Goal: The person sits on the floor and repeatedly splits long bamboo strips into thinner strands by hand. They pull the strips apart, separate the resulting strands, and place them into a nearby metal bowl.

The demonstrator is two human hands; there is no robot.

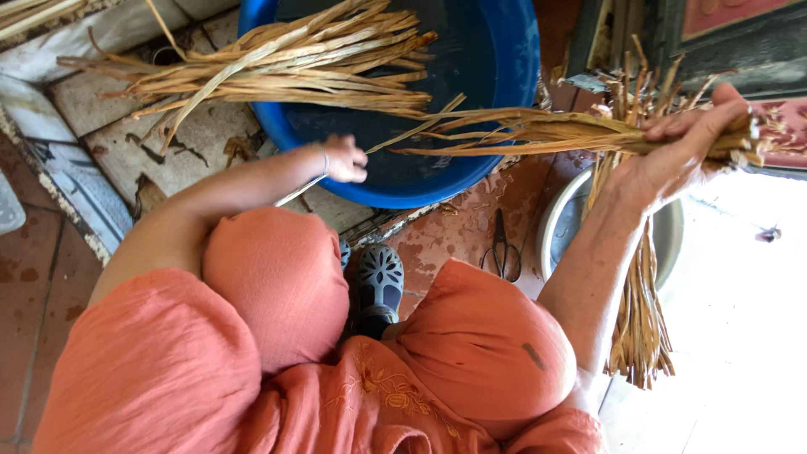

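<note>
Two hands busy: your right hand (689, 143), at three o'clock, clenches a bundle of dry tan fibre strips (538, 130); your left hand (345, 160) pinches one thin strip (420, 128) before the round blue plastic basin (496, 101).

The tiled floor (454, 231) carries a blue tub (504, 76), scissors (503, 248) and seemingly a metal basin (559, 223).

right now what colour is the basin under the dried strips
Blue basin, clearest in the head view; the dried strips are tan.
</note>
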